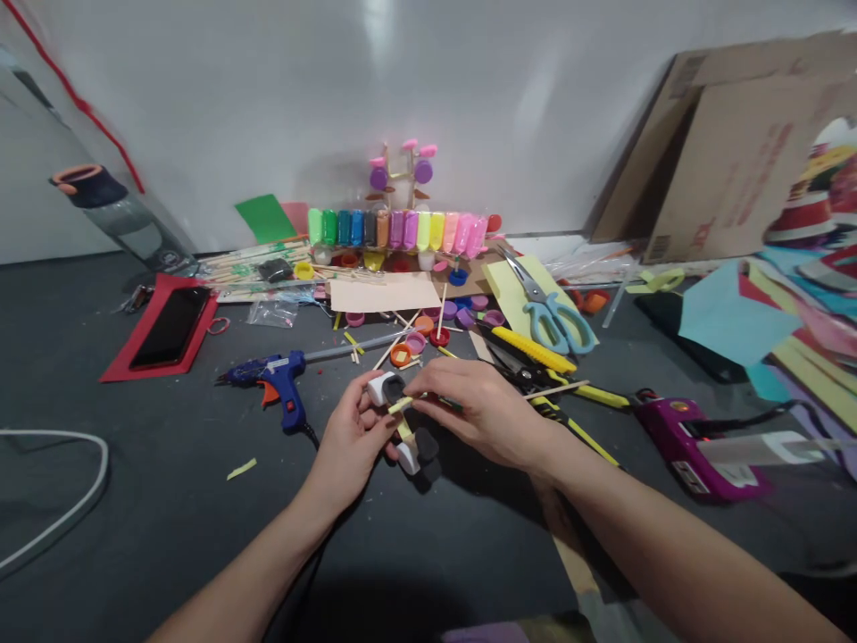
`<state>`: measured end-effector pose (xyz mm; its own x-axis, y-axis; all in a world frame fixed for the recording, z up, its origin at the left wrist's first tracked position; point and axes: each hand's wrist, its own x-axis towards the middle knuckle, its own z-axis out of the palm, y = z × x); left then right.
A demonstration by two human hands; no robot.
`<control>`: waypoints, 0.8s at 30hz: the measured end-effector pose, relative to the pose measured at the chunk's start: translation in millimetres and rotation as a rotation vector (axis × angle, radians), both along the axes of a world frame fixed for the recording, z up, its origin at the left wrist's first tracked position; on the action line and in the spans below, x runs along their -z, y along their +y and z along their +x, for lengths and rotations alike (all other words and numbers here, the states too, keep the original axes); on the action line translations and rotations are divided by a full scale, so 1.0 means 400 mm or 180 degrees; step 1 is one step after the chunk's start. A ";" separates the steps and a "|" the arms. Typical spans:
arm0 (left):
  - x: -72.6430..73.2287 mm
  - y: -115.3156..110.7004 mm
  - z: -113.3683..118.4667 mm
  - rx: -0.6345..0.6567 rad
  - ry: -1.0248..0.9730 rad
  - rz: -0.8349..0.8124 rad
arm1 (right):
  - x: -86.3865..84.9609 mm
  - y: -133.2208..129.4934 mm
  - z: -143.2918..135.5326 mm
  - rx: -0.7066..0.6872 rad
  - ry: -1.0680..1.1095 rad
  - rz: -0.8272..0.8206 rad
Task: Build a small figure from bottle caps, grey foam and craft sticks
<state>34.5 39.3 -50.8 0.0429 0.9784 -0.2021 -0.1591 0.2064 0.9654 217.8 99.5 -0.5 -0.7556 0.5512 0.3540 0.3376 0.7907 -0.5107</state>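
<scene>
My left hand (pixel 354 429) is closed around a small handmade model (pixel 404 429) with white and black rounded pieces joined by a pale yellow bar. It is held just above the dark table. The fingers of my right hand (pixel 478 406) pinch a short pale yellow strip (pixel 400 405) against the model, close to its upper black piece. My fingers hide part of the model, and its exact kind is not clear. Left of my hands lies a blue hot glue gun (pixel 285 384) with an orange trigger and a grey glue stick in its back.
Yellow-handled pliers (pixel 536 348) and light blue scissors (pixel 553 321) lie to the right, near a purple power strip (pixel 700 455). Bottle caps (pixel 415 342) and sticks are scattered ahead, before a row of coloured clay packs (pixel 402 229). A phone (pixel 170 328) rests on red paper at left.
</scene>
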 end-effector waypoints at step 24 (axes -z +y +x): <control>-0.141 -0.017 -0.138 -0.1061 0.3028 0.1419 | -0.023 0.032 0.037 0.1029 0.1394 0.0483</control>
